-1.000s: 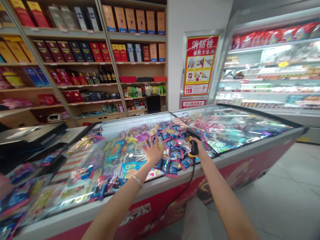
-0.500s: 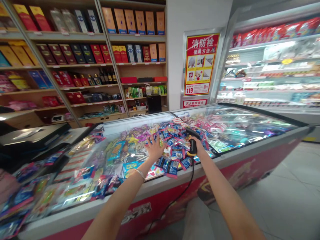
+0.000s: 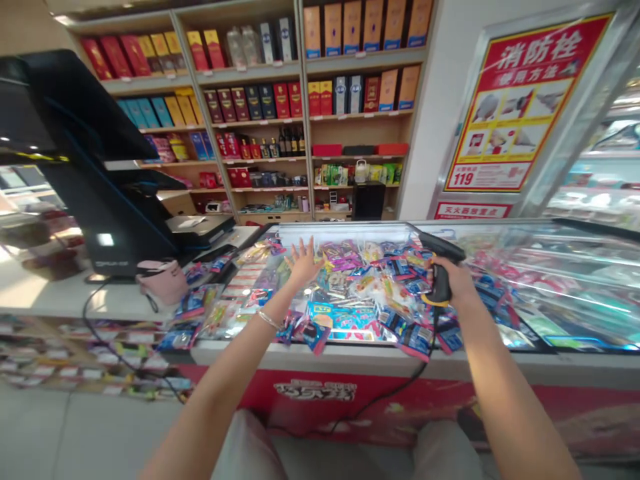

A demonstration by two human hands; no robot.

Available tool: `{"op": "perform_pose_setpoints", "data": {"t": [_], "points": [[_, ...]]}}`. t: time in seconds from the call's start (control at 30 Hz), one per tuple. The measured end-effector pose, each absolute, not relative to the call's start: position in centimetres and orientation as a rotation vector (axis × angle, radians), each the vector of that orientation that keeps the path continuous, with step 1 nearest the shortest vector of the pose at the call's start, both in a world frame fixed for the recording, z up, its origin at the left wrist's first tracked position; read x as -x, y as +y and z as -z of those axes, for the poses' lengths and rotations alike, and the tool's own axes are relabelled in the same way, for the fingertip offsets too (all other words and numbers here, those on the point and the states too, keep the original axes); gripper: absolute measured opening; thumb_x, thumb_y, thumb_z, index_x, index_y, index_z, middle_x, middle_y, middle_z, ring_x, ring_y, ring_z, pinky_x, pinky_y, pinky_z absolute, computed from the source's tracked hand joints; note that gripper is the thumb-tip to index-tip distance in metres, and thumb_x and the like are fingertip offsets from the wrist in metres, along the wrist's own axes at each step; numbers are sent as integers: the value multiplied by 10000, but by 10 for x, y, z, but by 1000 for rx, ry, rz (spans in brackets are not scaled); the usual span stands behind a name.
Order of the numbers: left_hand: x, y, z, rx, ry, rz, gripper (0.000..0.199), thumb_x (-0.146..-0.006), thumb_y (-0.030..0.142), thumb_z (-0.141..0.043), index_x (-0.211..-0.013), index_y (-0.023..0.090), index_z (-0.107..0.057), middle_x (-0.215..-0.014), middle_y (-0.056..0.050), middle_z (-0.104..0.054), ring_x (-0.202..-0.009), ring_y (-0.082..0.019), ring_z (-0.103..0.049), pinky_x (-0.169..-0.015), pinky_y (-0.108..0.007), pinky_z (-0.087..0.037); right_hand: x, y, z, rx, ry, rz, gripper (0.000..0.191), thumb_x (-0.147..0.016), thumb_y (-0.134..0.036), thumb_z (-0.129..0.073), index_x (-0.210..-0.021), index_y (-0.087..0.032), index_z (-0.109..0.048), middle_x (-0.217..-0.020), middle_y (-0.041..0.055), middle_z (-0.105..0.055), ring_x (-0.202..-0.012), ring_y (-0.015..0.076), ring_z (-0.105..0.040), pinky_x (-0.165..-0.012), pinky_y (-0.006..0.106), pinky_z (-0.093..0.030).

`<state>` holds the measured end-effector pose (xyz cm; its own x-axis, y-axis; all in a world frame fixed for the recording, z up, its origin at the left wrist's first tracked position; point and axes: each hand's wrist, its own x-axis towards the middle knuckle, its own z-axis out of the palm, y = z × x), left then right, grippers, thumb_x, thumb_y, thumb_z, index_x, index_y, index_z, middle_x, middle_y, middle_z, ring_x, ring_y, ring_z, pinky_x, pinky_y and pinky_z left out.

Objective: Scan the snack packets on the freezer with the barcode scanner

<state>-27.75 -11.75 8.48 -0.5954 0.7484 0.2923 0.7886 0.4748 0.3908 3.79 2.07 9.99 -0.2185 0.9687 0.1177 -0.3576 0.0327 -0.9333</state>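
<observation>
With fingers spread and nothing held, my left hand hovers over the left part of the glass-topped freezer, near purple and yellow packets. A bracelet is on that wrist. My right hand is wrapped round the handle of a black barcode scanner with a yellow base, whose head points up and left. Its cable hangs down the freezer's front. Blue and pink packets lie in a pile below and around the scanner. A light blue packet lies between my hands.
A black checkout terminal and a pink pouch stand on the counter at the left. Shelves of boxes rise behind the freezer. A red poster hangs at the back right.
The view has turned left, bringing in the terminal and pouch. My left hand has moved left over the packets, away from the blue pile. The scanner is raised a little, still in my right hand.
</observation>
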Motion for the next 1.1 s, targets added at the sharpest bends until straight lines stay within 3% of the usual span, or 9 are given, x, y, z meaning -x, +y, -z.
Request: {"op": "perform_pose_setpoints", "data": {"t": [0.13, 0.27, 0.43, 0.57, 0.8, 0.93, 1.03, 1.1], "points": [[347, -159, -78, 1141, -2658, 766, 864, -833, 491, -528, -1527, 253, -73, -1599, -130, -17, -1443, -393, 49, -1087, -668, -66, -1, 5, -122, 727, -1248, -1435, 163, -602, -246, -709, -680, -149, -605, -546, 12, -614, -355, 115, -506, -319, 224, -407], [405, -189, -65, 912, -2675, 803, 867, -822, 447, -549, -1527, 222, -97, -1593, -149, -70, -1444, -398, -37, -1097, -637, -152, 49, -22, -127, 635, -1317, -1629, 197, -613, -285, -715, -702, -146, -608, -552, 3, -603, -365, 98, -496, -314, 205, -385], [450, -197, -45, 731, -2625, 798, 785, -829, 338, -528, -1505, 122, -190, -1572, -169, -172, -1436, -349, -172, -1111, -507, -281, 131, -58, -101, 521, -1382, -1958, 185, -614, -299, -693, -654, -144, -601, -546, 1, -597, -374, 79, -482, -345, 192, -402], [474, -194, -31, 701, -2579, 693, 697, -829, 208, -452, -1479, 50, -254, -1546, -178, -252, -1428, -308, -221, -1139, -443, -255, 178, -79, -68, 592, -1522, -2081, 164, -602, -296, -672, -620, -148, -606, -507, 2, -586, -353, 89, -470, -341, 208, -395], [509, -201, -10, 770, -2643, 592, 626, -903, 245, -322, -1510, 139, -208, -1541, -104, -302, -1446, -290, -168, -1152, -500, -188, 195, -91, -30, 706, -1646, -2165, 156, -623, -307, -622, -630, -153, -600, -514, 9, -597, -371, 89, -474, -356, 204, -382], [508, -204, -12, 857, -2719, 505, 542, -902, 272, -369, -1440, 207, -380, -1436, -117, -462, -1395, -319, -274, -1148, -547, -110, 192, -91, -28, 737, -1641, -2182, 150, -629, -304, -611, -625, -155, -590, -517, 10, -596, -374, 92, -481, -350, 205, -373], [500, -202, -18, 818, -2751, 513, 465, -856, 306, -467, -1300, 190, -540, -1348, -191, -494, -1330, -376, -339, -1105, -567, -194, 191, -91, -31, 746, -1616, -2189, 155, -630, -310, -617, -632, -157, -589, -526, 9, -600, -373, 93, -480, -348, 207, -371], [495, -199, -23, 775, -2774, 531, 459, -825, 315, -505, -1249, 148, -563, -1310, -239, -490, -1290, -410, -372, -1049, -574, -276, 189, -92, -32, 749, -1620, -2188, 159, -628, -310, -623, -632, -155, -590, -532, 10, -604, -375, 93, -482, -349, 208, -371]]}}
